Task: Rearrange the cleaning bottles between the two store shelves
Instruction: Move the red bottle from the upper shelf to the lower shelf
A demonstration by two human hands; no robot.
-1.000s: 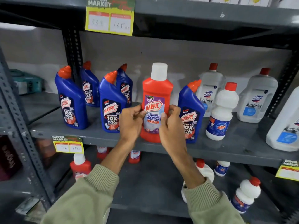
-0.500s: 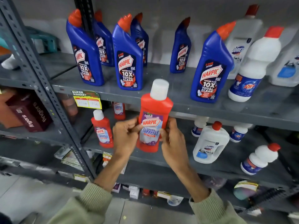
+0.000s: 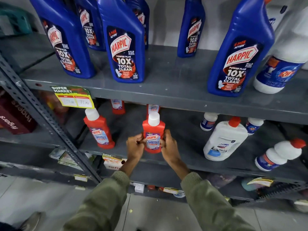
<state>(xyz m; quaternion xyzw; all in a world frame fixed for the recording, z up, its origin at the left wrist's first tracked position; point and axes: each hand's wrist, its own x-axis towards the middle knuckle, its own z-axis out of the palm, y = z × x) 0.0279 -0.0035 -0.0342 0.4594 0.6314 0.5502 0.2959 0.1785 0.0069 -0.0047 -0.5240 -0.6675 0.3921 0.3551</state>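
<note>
A red Harpic bottle (image 3: 153, 130) with a white cap stands upright on the lower shelf (image 3: 191, 162), near its front edge. My left hand (image 3: 135, 147) grips its left side and my right hand (image 3: 169, 146) grips its right side. Another red Harpic bottle (image 3: 99, 129) stands to the left on the same shelf, and two more red ones (image 3: 118, 106) stand behind. Several blue Harpic bottles (image 3: 124, 45) stand on the upper shelf (image 3: 166, 95).
On the lower shelf's right stand a white Domex bottle (image 3: 224, 140) and small white Rin bottles (image 3: 280, 155). A large Rin bottle (image 3: 280, 70) is on the upper shelf's right. A slanted grey upright (image 3: 50, 124) rises at left. A yellow price tag (image 3: 73, 98) hangs from the upper shelf.
Both hands have carried the red bottle down from the upper shelf onto the lower shelf. The view has tilted downward.
</note>
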